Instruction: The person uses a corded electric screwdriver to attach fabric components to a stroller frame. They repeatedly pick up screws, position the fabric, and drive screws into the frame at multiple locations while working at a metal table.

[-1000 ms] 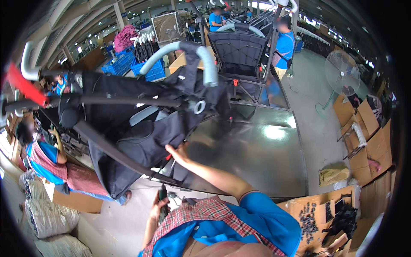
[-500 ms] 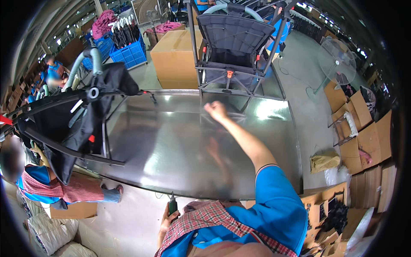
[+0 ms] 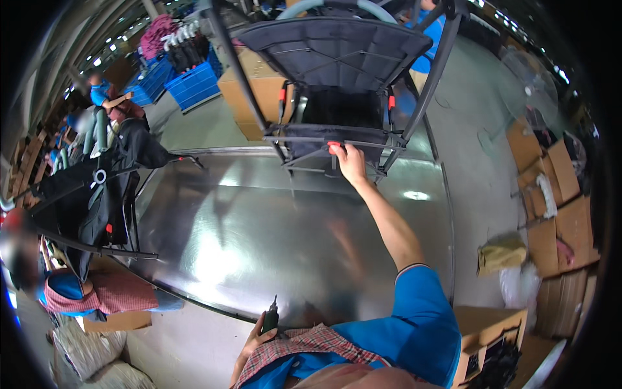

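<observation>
Right hand (image 3: 352,163): fingers curled in around the red clip (image 3: 334,147) on the lower crossbar of the near stroller (image 3: 340,107), no gap visible between fingertips and clip; exact thumb placement too small to tell. Left hand (image 3: 258,334): fingers wrapped round the dark green driver (image 3: 271,319), bit pointing up and away from the body, just over the table's near edge. Stroller stands upright at the far side of the metal table (image 3: 285,227), straight ahead, dark backrest above the crossbar, red bits on both side tubes. Second stroller (image 3: 94,207) sits tilted at the table's left end, beside a co-worker in a checked apron (image 3: 123,292). Behind the table: carton (image 3: 249,97) just left of the near stroller, blue crates (image 3: 194,84) further left. Right, across the floor: fan (image 3: 528,87), open cartons (image 3: 544,175).
</observation>
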Demonstrator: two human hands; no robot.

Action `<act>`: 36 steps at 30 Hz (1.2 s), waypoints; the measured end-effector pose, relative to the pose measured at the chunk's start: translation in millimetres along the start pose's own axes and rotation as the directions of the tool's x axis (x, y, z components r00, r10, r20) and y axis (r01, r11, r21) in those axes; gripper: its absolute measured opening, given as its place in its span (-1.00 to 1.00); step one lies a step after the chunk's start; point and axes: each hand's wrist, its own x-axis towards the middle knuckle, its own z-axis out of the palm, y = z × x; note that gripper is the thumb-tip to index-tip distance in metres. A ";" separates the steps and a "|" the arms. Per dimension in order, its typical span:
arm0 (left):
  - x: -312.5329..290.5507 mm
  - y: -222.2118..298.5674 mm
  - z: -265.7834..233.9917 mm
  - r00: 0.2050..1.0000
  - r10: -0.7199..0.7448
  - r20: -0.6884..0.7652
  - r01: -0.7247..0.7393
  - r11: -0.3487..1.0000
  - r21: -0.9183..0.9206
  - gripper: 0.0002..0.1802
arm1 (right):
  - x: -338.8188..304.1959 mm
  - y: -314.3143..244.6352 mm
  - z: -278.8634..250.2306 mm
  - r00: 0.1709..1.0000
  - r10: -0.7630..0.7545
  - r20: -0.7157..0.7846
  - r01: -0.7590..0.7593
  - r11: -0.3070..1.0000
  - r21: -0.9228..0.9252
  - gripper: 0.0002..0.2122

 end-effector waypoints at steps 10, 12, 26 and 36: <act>-17.4 36.0 7.3 0.904 -0.223 0.364 0.168 0.970 0.176 -0.05 | -290.1 -158.4 -176.2 0.953 0.211 0.219 -0.185 0.974 -0.131 -0.75; -39.0 56.7 29.3 0.856 -0.360 0.370 0.303 0.931 0.204 -0.12 | -331.9 -174.1 -186.1 0.999 0.042 0.007 -0.041 0.999 -0.023 -0.74; -91.7 28.6 121.2 0.652 -0.532 0.540 0.348 0.843 0.410 -0.13 | -513.1 -143.7 -453.8 0.858 0.457 -0.233 -0.505 0.676 -0.536 -0.76; -123.4 -6.6 207.9 0.684 -0.535 0.496 0.324 0.832 0.451 -0.03 | -562.5 -26.5 -539.8 0.902 0.420 -0.097 -0.374 0.651 -0.661 -0.92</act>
